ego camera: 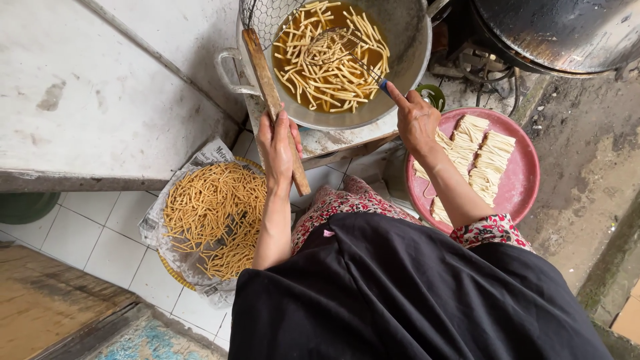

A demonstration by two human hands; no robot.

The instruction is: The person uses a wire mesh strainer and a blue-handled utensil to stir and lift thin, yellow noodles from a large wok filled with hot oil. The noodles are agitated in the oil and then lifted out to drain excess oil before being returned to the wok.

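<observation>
Pot (407,40) of frying sticks (330,57) lies ahead of both hands.

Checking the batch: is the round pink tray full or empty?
Partly full: pale raw dough strips cover the round pink tray's left half; its right side is bare.

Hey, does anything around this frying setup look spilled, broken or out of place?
Nothing spilled. The pot overhangs its stand's edge, and the pot's rim looks dented and worn. The fried sticks stay on their paper-lined tray, and the raw strips on the pink plate.
</observation>
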